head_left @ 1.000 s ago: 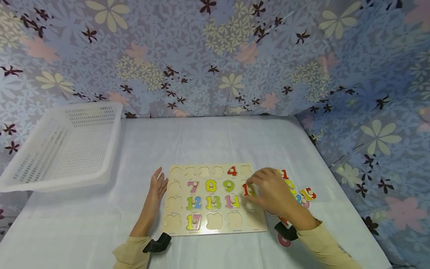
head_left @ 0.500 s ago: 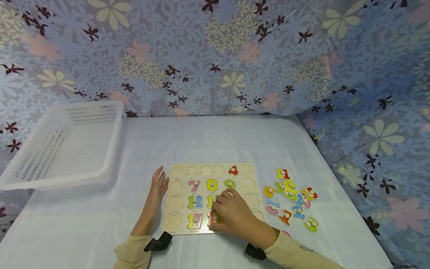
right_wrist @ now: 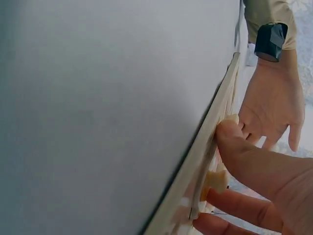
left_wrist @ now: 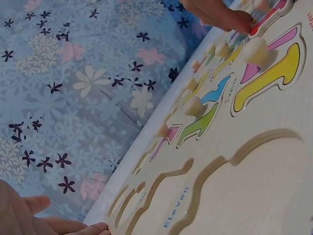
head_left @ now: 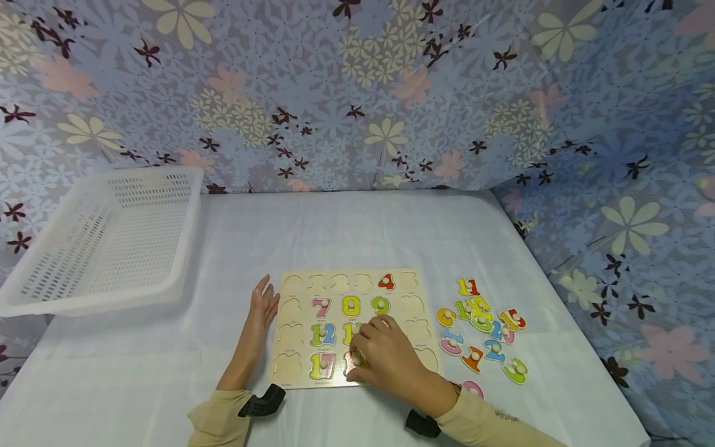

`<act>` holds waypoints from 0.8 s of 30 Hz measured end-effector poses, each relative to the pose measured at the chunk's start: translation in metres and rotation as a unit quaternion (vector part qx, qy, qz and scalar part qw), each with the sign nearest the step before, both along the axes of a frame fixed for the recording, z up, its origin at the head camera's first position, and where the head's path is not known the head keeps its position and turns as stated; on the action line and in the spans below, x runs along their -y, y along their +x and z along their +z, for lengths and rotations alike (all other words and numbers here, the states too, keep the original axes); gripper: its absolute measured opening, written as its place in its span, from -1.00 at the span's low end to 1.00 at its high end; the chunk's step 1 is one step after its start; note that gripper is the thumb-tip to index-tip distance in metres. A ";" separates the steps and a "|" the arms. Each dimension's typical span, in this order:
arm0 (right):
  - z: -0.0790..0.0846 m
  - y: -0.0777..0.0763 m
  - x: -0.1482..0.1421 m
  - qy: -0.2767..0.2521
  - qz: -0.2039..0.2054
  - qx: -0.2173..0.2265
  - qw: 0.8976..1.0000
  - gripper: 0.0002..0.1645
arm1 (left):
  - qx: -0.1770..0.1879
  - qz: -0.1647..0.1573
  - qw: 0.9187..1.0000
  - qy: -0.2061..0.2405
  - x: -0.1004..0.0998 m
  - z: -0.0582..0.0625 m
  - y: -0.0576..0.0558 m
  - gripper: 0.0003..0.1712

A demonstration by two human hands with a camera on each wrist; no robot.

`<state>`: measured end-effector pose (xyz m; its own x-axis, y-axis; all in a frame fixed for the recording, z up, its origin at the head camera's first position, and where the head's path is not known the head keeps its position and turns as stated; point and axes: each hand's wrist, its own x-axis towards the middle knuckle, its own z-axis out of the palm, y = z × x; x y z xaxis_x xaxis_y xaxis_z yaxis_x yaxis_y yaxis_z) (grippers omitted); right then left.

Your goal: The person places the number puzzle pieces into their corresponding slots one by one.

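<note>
**Seating the number piece**

White-covered table point(head_left: 357, 230) carries the puzzle board point(head_left: 410, 307). Your right hand point(head_left: 391, 360) pinches the red number piece point(head_left: 353, 360) at the near row; lower it square. Keep your left hand point(head_left: 262, 310) flat, steadying the board's left edge.

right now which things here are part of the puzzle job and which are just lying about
In the job:
- puzzle board, steadied by the left hand
- number piece, pinched by the right hand at the bottom row
- loose number pieces on the table beside the board

Lying about:
- white basket, far left
- floral backdrop
</note>
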<state>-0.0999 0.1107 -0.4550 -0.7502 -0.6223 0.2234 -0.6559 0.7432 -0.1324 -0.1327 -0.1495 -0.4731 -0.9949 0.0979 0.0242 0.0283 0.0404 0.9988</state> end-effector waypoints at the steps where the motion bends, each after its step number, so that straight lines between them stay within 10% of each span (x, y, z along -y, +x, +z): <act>1: 0.000 0.000 0.000 -0.002 -0.004 0.002 1.000 -0.47 | 0.000 -0.001 1.000 0.002 0.000 0.000 0.000 -0.29; 16: 0.004 0.003 -0.003 -0.023 0.010 0.024 0.999 -0.73 | 0.001 0.003 1.000 0.017 -0.003 0.001 -0.004 -0.26; 24: 0.006 -0.006 -0.043 -0.046 0.001 0.047 0.998 -0.14 | 0.008 0.005 1.000 0.003 -0.001 0.000 -0.001 -0.31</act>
